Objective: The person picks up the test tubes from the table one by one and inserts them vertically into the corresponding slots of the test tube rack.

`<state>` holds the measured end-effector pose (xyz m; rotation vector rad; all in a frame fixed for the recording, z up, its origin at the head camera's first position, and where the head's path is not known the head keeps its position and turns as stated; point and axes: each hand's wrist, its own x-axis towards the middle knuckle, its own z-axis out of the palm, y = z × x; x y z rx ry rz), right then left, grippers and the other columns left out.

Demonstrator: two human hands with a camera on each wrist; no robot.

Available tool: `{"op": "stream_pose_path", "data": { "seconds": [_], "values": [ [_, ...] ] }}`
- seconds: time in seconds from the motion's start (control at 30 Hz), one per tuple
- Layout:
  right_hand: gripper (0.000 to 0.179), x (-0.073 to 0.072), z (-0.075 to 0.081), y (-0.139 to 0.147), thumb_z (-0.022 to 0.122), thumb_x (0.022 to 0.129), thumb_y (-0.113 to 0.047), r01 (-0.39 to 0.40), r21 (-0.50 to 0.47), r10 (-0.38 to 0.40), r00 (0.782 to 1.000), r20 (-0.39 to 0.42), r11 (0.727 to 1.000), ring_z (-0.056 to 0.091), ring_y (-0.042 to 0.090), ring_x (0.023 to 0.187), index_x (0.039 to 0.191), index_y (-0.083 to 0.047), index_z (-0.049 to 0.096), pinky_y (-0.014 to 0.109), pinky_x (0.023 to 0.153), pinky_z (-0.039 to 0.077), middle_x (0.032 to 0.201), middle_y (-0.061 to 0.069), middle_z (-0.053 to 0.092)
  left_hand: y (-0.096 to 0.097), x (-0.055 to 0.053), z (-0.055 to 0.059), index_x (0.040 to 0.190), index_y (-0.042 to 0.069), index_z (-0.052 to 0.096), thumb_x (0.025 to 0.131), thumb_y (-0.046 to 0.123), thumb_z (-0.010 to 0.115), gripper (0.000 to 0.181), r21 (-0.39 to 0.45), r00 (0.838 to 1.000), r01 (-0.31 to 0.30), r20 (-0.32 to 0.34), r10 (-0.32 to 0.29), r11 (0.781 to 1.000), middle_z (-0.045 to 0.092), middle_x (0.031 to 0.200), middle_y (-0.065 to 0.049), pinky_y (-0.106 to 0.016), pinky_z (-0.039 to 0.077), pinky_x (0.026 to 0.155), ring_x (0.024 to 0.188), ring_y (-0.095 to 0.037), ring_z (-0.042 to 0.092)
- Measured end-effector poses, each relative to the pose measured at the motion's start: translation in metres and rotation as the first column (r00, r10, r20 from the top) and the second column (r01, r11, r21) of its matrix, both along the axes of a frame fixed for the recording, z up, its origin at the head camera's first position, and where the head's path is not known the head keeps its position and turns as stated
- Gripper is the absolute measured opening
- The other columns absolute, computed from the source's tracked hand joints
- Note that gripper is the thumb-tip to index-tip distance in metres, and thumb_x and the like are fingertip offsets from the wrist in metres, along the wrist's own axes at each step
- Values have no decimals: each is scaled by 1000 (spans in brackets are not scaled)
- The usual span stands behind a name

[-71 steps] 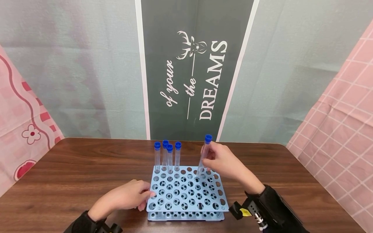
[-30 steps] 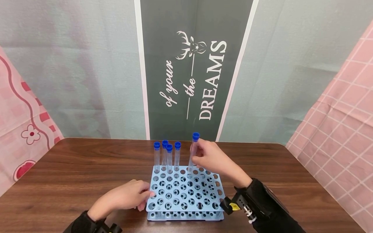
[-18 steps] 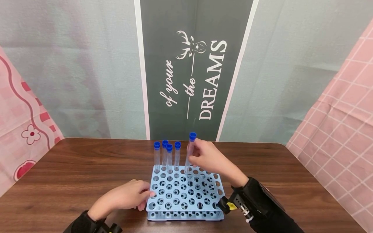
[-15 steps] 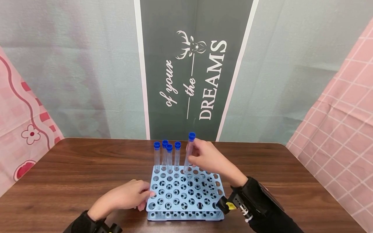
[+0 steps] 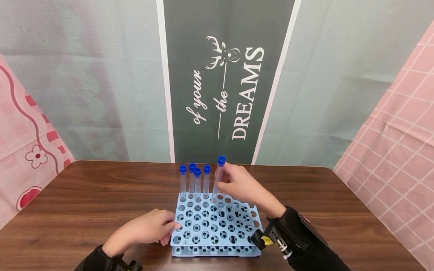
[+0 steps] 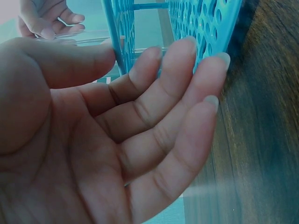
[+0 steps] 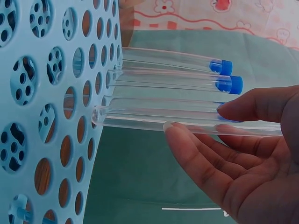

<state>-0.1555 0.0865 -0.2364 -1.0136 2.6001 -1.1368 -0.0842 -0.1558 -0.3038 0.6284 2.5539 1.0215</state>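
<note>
The pale blue test tube rack [image 5: 217, 222] has rows of round holes through its top plate. My left hand [image 5: 150, 226] grips its left edge; in the left wrist view the thumb [image 6: 88, 65] lies against the top plate's outer face while the fingers [image 6: 173, 70] curl in beside it. My right hand [image 5: 239, 182] pinches a clear, blue-capped test tube [image 5: 217, 180], tilted with its cap toward the right. In the right wrist view, this tube's rounded bottom [image 7: 98, 115] is right at a hole in the rack's back rows.
Several blue-capped test tubes [image 5: 183, 184] stand upright in the rack's back left holes, just left of the held one. The rack sits on a dark wooden table [image 5: 84, 199]. A printed curtain [image 5: 227, 94] hangs behind the table's far edge.
My right hand has carried the test tube leftward along the rack's back rows, toward the standing tubes, and lately slightly lower. My left hand has stayed at the rack's left edge.
</note>
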Motion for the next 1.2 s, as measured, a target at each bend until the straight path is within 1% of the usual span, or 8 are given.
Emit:
{"op": "stream_pose_path", "data": {
  "seconds": [0.2, 0.37, 0.47, 0.73, 0.97, 1.07, 1.2],
  "values": [
    [4, 0, -2, 0, 55, 83, 1, 1, 10, 0, 1000, -7, 1000, 60, 14, 65, 87, -1, 54, 24, 58, 48, 76, 4, 60, 0, 0, 0, 68, 10, 53, 93, 23, 53, 28, -1, 1000, 0, -1, 0, 1000, 51, 52, 6, -22, 35, 45, 45, -4, 45],
    [4, 0, -3, 1, 55, 84, 2, -2, -6, 2, 1000, 9, 1000, 61, 20, 67, 87, 0, 53, 23, 59, 49, 77, 6, 60, 0, 0, 0, 68, 10, 54, 93, 22, 53, 27, 4, 1000, 2, 3, -2, 1000, 51, 52, 6, -22, 35, 45, 45, -4, 45],
    [4, 0, -4, 2, 55, 84, 2, -3, -12, 3, 1000, 13, 1000, 61, 22, 67, 88, 0, 53, 23, 59, 49, 77, 7, 60, 0, 0, 0, 68, 10, 54, 93, 22, 53, 27, 8, 1000, 4, 5, -4, 1000, 51, 52, 6, -21, 35, 45, 45, -4, 44],
    [4, -1, -6, 1, 54, 84, 2, -2, -16, 2, 1000, 9, 1000, 61, 21, 66, 88, 0, 53, 23, 58, 49, 76, 6, 60, 0, -1, -1, 68, 11, 53, 93, 22, 53, 27, 12, 1000, 2, 3, -2, 1000, 50, 52, 6, -21, 34, 44, 45, -4, 43],
    [4, -2, -10, 0, 54, 84, 2, -7, -2, 7, 1000, -13, 1000, 62, 22, 66, 88, -1, 53, 23, 57, 48, 77, 11, 62, 0, -1, -1, 68, 10, 53, 93, 22, 53, 28, 12, 1000, 6, -4, -6, 1000, 50, 51, 6, -21, 34, 44, 45, -4, 43],
    [4, -3, -11, 0, 55, 84, 1, -4, -1, 4, 1000, -6, 1000, 62, 21, 64, 88, -1, 53, 24, 56, 48, 76, 11, 63, 0, -1, -1, 68, 11, 53, 93, 22, 53, 28, 13, 1000, 4, -4, -4, 1000, 50, 52, 6, -21, 34, 44, 45, -4, 44],
    [4, -3, -13, 0, 55, 85, 0, -4, -1, 4, 1000, 7, 1000, 61, 22, 62, 88, 0, 52, 24, 52, 48, 74, 11, 63, 0, -1, -2, 68, 11, 53, 93, 22, 53, 27, 14, 1000, 3, -4, -3, 1000, 50, 52, 6, -21, 34, 44, 45, -4, 44]
  ]
}}
